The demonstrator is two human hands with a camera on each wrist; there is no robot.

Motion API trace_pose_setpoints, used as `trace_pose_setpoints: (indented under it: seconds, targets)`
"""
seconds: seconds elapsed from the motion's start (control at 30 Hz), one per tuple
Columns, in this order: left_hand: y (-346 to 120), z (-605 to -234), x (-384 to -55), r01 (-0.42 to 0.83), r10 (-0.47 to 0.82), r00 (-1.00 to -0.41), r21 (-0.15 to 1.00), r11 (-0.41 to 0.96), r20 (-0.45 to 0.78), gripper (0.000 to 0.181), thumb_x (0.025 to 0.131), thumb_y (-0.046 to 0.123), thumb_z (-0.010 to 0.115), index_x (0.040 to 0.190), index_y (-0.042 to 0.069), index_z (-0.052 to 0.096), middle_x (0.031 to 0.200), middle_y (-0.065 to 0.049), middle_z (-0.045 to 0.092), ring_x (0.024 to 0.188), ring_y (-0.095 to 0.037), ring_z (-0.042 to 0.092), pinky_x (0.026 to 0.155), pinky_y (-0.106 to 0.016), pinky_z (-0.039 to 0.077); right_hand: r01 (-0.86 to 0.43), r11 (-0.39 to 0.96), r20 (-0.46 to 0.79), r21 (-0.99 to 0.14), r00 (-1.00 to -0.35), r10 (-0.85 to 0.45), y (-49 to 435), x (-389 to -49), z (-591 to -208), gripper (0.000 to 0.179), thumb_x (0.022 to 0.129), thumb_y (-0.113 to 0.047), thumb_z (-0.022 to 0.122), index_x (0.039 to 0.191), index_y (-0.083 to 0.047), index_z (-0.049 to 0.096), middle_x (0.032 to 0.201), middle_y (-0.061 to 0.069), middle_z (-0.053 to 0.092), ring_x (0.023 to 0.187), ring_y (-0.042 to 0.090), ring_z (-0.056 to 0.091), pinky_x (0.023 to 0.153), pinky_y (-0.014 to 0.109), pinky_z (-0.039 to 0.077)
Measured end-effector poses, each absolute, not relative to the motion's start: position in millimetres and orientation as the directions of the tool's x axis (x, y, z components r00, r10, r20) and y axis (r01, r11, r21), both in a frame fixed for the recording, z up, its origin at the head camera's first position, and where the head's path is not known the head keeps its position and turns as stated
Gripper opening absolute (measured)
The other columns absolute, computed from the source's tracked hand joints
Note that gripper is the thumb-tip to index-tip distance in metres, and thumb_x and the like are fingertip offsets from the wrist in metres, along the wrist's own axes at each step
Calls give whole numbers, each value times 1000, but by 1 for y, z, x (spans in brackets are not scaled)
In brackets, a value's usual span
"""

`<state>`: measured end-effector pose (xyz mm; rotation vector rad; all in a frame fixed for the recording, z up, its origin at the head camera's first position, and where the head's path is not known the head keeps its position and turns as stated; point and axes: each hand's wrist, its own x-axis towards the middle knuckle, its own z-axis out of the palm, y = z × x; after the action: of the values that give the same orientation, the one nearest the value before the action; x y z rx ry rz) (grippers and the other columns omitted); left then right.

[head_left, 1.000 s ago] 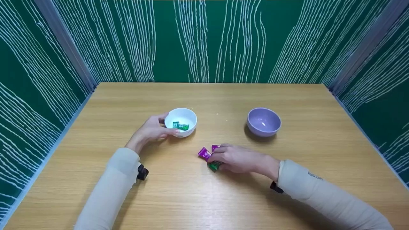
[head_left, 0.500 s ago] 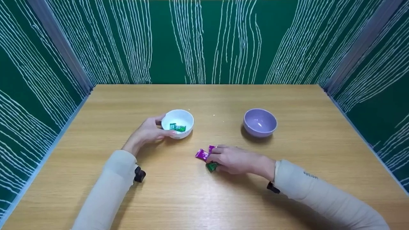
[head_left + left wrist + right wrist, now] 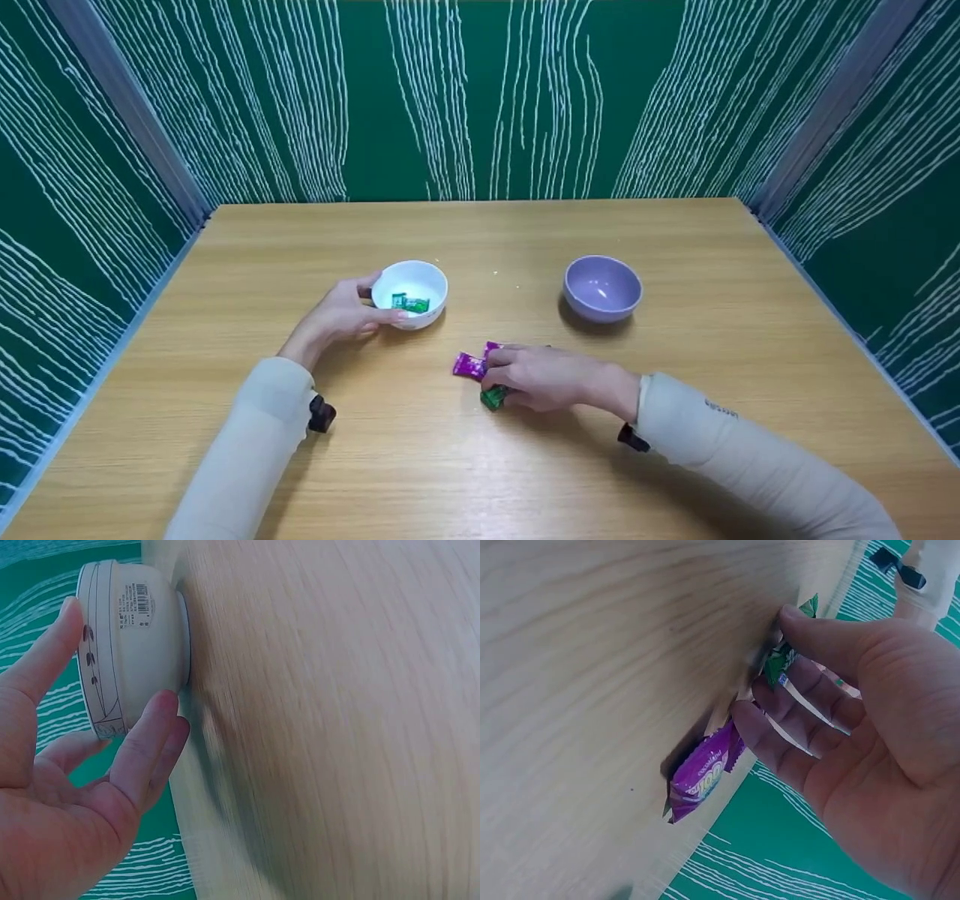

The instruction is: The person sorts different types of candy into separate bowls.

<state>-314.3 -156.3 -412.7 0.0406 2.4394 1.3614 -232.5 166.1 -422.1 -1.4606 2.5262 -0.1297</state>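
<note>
My left hand (image 3: 337, 311) holds the white bowl (image 3: 431, 286) by its left side, thumb at the rim and other fingers along the outer wall. Inside this bowl lie green-wrapped candies (image 3: 416, 305). A printed barcode label shows on the bowl's side in the left wrist view. My right hand (image 3: 555, 376) is down at the small candy pile, palm toward the table. Between its thumb and fingers it pinches a green-wrapped candy (image 3: 780, 661). Purple-wrapped candies (image 3: 469, 366) lie just left of and under the fingertips, partly hidden by them.
A purple bowl (image 3: 602, 289) stands on the wooden table (image 3: 420, 465) beyond the right hand. Tiny pale crumbs dot the tabletop between the bowls. Green walls with white wavy lines enclose the table at the back and both sides.
The whole scene has shifted slightly left and down in the head view. Fingers of the right hand have worked at the green candy, which has turned a little. The left hand keeps its hold on the bowl.
</note>
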Motion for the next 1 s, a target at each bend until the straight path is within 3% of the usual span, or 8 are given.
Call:
trace_pose_setpoints:
  seconds: [0.33,0.5,0.77,1.0]
  targets:
    - [-157,-414,-314,-153,187,-938,831,535,-292,111,72,46,92,161,19,30,146,-13,46,130,-31,42,100,-37,50,-838,476,-171,-267,-445,-879,165,-235,-414,33,97,-14,71,129,-9,68,122,9,65,113,20,62,100,33,51]
    - [-157,-413,-314,-150,186,-939,832,534,-288,112,69,47,92,160,20,32,144,-12,46,129,-31,41,98,-35,50,-799,508,-226,-321,-456,-861,164,-238,-404,35,96,-16,72,130,-10,67,123,8,66,111,18,64,98,32,52]
    - [-156,-414,-316,-112,219,-941,849,516,-257,108,74,39,92,160,16,31,140,-15,49,123,-29,45,87,-31,51,-805,487,-214,-337,-439,-873,159,-245,-389,30,94,-12,73,124,-9,70,112,3,67,100,14,63,93,31,53]
    - [-158,-414,-316,-118,216,-940,846,520,-264,109,74,41,92,160,17,31,143,-14,47,125,-30,42,90,-31,50,-761,519,-222,-389,-469,-855,151,-249,-372,36,95,-21,75,129,-14,69,112,0,66,96,11,60,92,28,53]
